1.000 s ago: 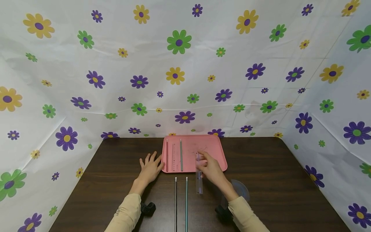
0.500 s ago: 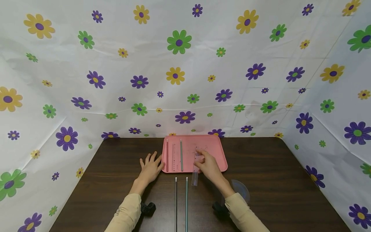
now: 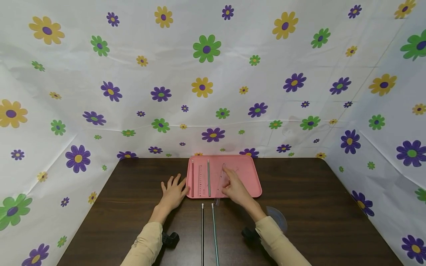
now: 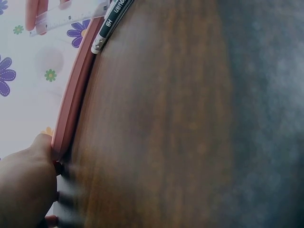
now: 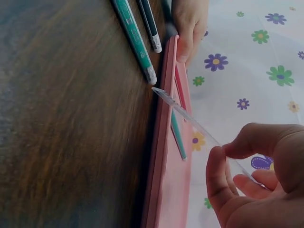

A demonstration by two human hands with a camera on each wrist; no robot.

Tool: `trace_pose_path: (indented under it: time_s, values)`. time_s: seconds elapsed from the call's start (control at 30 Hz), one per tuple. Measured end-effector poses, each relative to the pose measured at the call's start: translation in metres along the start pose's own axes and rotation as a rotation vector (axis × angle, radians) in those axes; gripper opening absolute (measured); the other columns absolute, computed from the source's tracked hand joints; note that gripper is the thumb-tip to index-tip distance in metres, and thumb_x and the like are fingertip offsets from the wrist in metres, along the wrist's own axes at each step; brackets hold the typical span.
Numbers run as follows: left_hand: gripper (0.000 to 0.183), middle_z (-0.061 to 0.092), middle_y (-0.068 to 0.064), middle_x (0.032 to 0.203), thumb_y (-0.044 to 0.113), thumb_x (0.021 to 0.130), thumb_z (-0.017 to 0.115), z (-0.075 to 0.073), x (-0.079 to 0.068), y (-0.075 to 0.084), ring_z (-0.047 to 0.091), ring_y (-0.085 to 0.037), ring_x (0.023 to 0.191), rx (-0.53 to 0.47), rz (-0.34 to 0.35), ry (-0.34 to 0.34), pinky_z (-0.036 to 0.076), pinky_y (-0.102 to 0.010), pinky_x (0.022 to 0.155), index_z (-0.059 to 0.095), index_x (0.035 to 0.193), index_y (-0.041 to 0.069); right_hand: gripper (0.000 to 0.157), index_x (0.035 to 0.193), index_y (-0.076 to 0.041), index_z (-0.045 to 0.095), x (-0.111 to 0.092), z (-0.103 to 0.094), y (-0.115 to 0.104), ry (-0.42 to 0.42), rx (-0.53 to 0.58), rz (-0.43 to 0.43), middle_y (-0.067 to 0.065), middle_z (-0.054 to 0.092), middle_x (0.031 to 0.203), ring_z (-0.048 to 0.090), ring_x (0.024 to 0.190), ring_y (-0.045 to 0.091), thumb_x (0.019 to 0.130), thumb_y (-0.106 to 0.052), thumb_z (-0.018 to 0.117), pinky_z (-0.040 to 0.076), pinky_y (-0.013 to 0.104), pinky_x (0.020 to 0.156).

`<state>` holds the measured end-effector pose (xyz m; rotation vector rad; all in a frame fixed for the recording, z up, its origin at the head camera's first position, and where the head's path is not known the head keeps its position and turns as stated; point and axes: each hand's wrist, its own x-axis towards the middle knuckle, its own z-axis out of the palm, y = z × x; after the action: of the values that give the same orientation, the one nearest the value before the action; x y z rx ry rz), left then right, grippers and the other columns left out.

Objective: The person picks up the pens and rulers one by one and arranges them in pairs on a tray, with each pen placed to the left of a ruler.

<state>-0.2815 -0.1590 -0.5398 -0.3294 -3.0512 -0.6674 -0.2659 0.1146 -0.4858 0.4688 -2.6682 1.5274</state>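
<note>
My right hand pinches a clear plastic ruler between thumb and fingers. The ruler slants over the pink tray, its lower end past the front rim. In the right wrist view that end of the ruler is right by the white eraser of a green pencil. My left hand has its fingers spread on the table, its thumb against the tray's front left corner. Inside the tray lie a red pencil, another clear ruler and a green pencil.
A black pencil lies on the dark wooden table before the tray, left of the green one. A clear protractor sits beside the right forearm, partly hidden by it. Behind the table hangs a flowered sheet.
My right hand has carried the ruler forward and left over the tray, tilting it. The green pencil on the table has turned slightly, its eraser end going left. My left hand stays put.
</note>
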Motion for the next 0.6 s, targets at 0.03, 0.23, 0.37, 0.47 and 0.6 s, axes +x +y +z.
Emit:
trace_pose_path:
  time_s: [0.03,0.23,0.37,0.47,0.6]
  values:
    - [0.058,0.027,-0.021,0.162,0.047,0.103,0.045,0.000,0.000,0.000,0.017,-0.049,0.148,0.002,0.000,0.001,0.002,-0.078,0.109,0.042,0.153,0.016,0.087,0.154,-0.001,0.032,0.001,0.000,0.000,0.006,0.001,0.001,0.021,0.040,0.150,0.054,0.071,0.014,0.076,0.011,0.067,0.047,0.019,0.058]
    - [0.058,0.026,-0.020,0.162,0.047,0.104,0.044,0.000,0.000,0.000,0.017,-0.049,0.149,0.014,-0.002,-0.003,0.002,-0.078,0.110,0.041,0.153,0.016,0.078,0.151,-0.002,0.039,0.010,0.004,0.002,0.102,-0.011,-0.004,0.018,0.051,0.140,0.054,0.068,0.013,0.080,0.006,0.070,0.045,0.019,0.053]
    - [0.058,0.026,-0.021,0.162,0.047,0.104,0.045,0.001,-0.001,0.001,0.017,-0.049,0.149,0.006,-0.002,-0.007,0.002,-0.078,0.110,0.041,0.153,0.016,0.076,0.150,-0.002,0.041,0.016,0.006,0.004,0.137,-0.058,-0.013,0.017,0.053,0.138,0.051,0.070,0.011,0.080,0.010,0.066,0.042,0.018,0.055]
    - [0.058,0.026,-0.021,0.162,0.047,0.104,0.045,0.000,-0.001,0.000,0.017,-0.049,0.149,0.001,-0.002,-0.004,0.001,-0.078,0.110,0.041,0.153,0.016,0.076,0.150,0.000,0.041,0.020,0.007,0.004,0.137,-0.091,-0.033,0.020,0.053,0.136,0.048,0.072,0.012,0.078,0.012,0.063,0.042,0.019,0.058]
    - [0.058,0.026,-0.020,0.162,0.047,0.103,0.045,0.000,-0.001,0.000,0.016,-0.049,0.149,0.001,-0.001,0.002,0.001,-0.078,0.110,0.042,0.153,0.016,0.076,0.151,0.000,0.039,0.025,0.007,0.002,0.129,-0.112,-0.047,0.024,0.049,0.141,0.050,0.077,0.016,0.078,0.014,0.059,0.044,0.022,0.062]
